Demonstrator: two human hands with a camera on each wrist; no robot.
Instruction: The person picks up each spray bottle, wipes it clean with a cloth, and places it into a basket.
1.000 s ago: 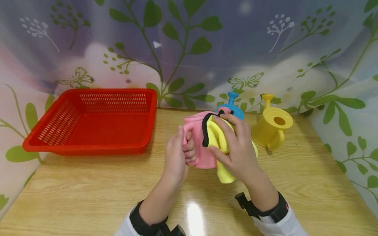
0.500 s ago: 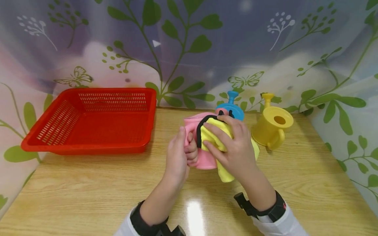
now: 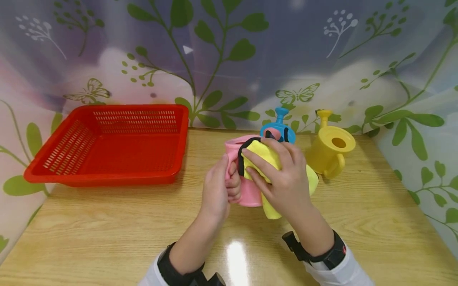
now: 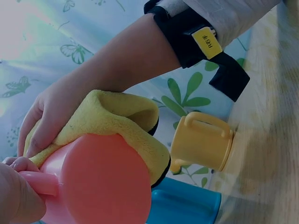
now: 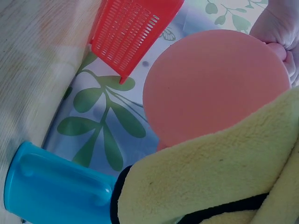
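My left hand (image 3: 216, 190) grips the handle of a pink watering can (image 3: 250, 194), its fingers curled through the loop. The can is raised above the table, and its round flat base (image 4: 107, 182) shows in the left wrist view. Over the can's right side my right hand (image 3: 290, 182) holds a yellow cloth (image 3: 264, 151) with black edging, fingers spread across it and pressing it to the wall. Loose folds of the cloth (image 5: 201, 172) hang below and to the right of that hand. The pink spout end peeks out beyond the fingers; most of the spout is hidden.
A red perforated plastic basket (image 3: 125, 178) stands at the left on the wooden table (image 3: 118, 230). Behind the pink can is a blue watering can (image 3: 280, 115), partly covered in the head view. A yellow watering can (image 3: 330, 149) stands right of it, before a printed curtain (image 3: 286, 47).
The right hand and cloth have slid left over the pink can's side, so the cloth's black edge lies nearer the handle. The left hand keeps its grip; the can has tilted slightly.
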